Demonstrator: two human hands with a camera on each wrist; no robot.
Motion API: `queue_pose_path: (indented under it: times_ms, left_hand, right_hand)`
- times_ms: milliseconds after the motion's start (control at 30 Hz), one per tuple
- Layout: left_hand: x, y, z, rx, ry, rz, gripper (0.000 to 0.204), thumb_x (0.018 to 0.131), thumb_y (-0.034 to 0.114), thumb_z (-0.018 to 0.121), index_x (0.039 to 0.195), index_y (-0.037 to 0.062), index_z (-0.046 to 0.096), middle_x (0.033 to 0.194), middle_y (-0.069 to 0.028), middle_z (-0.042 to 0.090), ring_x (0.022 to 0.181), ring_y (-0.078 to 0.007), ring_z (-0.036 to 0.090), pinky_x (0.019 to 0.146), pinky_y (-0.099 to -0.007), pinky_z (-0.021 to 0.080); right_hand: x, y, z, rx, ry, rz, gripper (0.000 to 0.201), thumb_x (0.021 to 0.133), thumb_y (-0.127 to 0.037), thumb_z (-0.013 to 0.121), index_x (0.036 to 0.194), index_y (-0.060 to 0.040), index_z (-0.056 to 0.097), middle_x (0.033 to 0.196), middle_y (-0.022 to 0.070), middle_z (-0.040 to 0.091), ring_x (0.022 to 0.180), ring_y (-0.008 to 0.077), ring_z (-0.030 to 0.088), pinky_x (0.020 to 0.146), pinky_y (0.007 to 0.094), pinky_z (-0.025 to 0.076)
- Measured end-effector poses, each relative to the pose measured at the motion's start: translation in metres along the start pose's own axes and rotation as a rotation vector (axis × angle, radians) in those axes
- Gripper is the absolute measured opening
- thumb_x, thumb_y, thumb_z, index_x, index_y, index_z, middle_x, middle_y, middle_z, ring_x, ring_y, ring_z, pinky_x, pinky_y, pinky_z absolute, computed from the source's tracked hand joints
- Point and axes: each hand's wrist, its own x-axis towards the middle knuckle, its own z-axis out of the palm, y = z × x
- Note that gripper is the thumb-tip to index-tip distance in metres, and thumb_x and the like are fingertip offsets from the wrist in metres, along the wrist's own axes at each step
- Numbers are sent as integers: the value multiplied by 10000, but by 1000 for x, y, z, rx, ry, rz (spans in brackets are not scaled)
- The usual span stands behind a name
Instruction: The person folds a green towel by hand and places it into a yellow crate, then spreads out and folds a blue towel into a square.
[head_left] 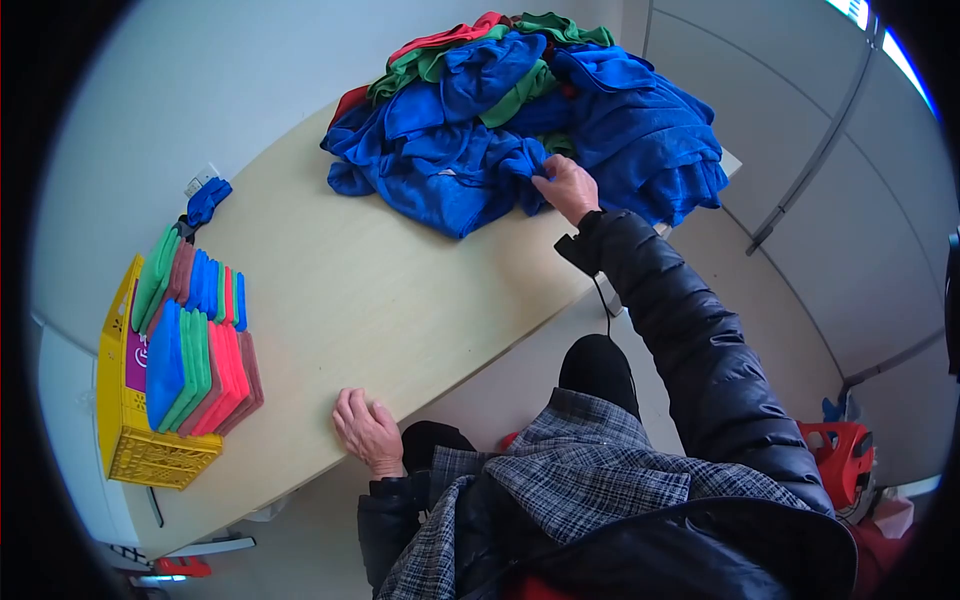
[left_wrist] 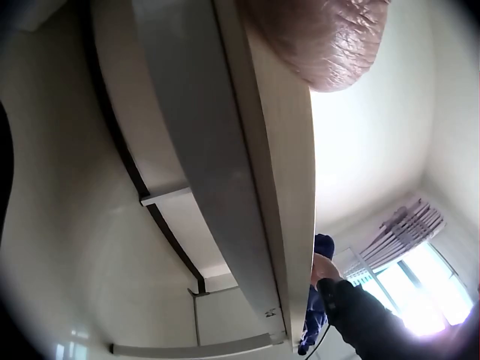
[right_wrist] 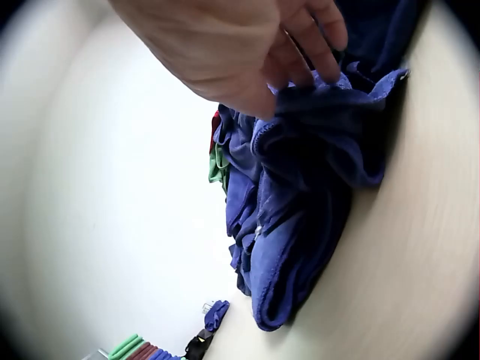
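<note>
A heap of crumpled cloths, mostly blue point(head_left: 440, 170) with some green and red, lies at the table's far end. My right hand point(head_left: 570, 188) pinches a fold of blue cloth at the heap's near edge; in the right wrist view the fingers of that hand point(right_wrist: 247, 52) curl onto the blue cloth point(right_wrist: 300, 187). My left hand point(head_left: 368, 432) rests on the table's near edge with relaxed fingers and holds nothing. Only the heel of the left hand point(left_wrist: 330, 37) shows in the left wrist view.
Folded cloths point(head_left: 230, 375) in blue, green, red and brown stand in rows by a yellow basket point(head_left: 165, 458) at the table's left. A small blue bundle point(head_left: 208, 200) lies near the wall socket. A cable point(head_left: 604, 300) hangs from the right sleeve. A red object point(head_left: 845, 460) stands right.
</note>
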Motion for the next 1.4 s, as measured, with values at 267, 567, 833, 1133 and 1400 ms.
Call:
queue_pose_path:
  times_ms: [267,567,833,1133,1400]
  left_hand:
    - [1,-1,1,-13,14,0,298,879,171,558,1130,12,576,1244,-158,570,1154,-369,518,992,-462,417]
    - [-4,-4,5,66,48,-22,297,866,170,576,1134,41,598,1247,-131,582,1160,-354,527,1002,-445,427]
    - [0,-12,-6,-18,77,-43,295,847,184,610,1106,43,607,1239,-153,581,1158,-351,532,1008,-457,441]
    - [-1,-4,1,-12,78,30,299,834,148,607,1114,43,585,1207,-143,576,1152,-354,530,1000,-454,440]
    - [-2,-7,-4,42,120,51,280,859,153,624,1116,46,590,1198,-144,585,1162,-351,535,1002,-453,431]
  right_hand:
    - [0,35,26,-384,-206,-52,226,759,-196,686,958,-88,677,916,154,710,899,375,675,770,455,546]
    - [37,81,7,168,-137,107,71,863,-95,691,921,-54,696,719,-16,574,670,111,527,634,285,460]
    - [100,-48,-32,809,-148,-2,175,939,-151,668,1053,-20,690,878,-35,613,775,78,527,700,224,425]
    - [147,-205,-111,705,-324,-222,291,1023,-230,598,1224,-22,637,966,51,619,897,74,596,803,222,498]
    - [68,-330,-127,1390,-822,-291,133,1041,-198,539,1075,-88,604,971,20,636,872,137,632,830,298,539]
